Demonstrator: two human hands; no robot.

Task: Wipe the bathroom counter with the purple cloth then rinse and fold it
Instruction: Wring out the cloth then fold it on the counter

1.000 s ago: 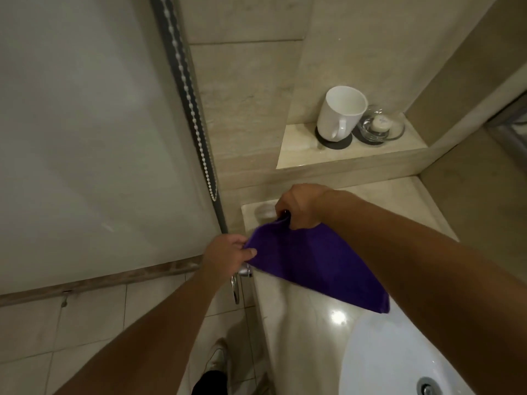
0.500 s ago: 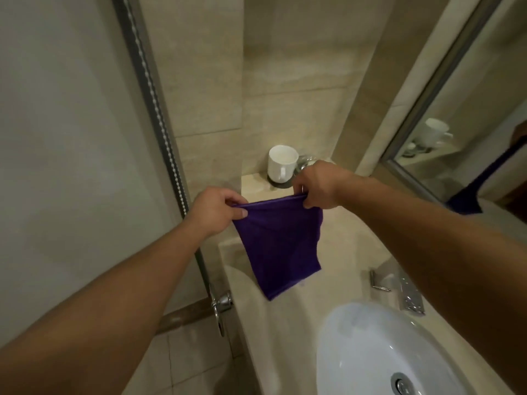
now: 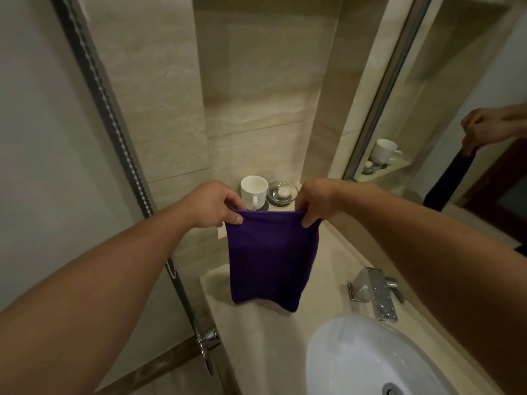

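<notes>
Beige marble bathroom counter (image 3: pixel 256 340) runs along a tiled wall, with a white oval sink basin (image 3: pixel 356 360) set in it at lower right. Dark purple terry cloth (image 3: pixel 271 258) is held up in the air beyond the basin, to its left, and hangs flat as a folded rectangle. Its lower edge is over the counter; whether it touches cannot be told.

Left hand (image 3: pixel 212 205) pinches the cloth's top left corner, thumb in front and fingers curled behind. Right hand (image 3: pixel 316 201) pinches the top right corner the same way. The top edge is pulled straight between them. Both forearms are bare.

Chrome square-bodied faucet (image 3: pixel 379 292) stands just behind the basin, wet with droplets. White ceramic mug (image 3: pixel 253 192) sits on a dark round coaster on a raised ledge well beyond the basin, partly behind the cloth's top edge. Clear glass dish (image 3: pixel 282 192) with a small white item inside sits just beside the mug.

Framed wall mirror (image 3: pixel 445 89) is above and behind the basin and reflects the mug, one hand and the cloth. Frosted glass door (image 3: pixel 42 138) with a chrome handle (image 3: pixel 207 342) is left of the basin.
</notes>
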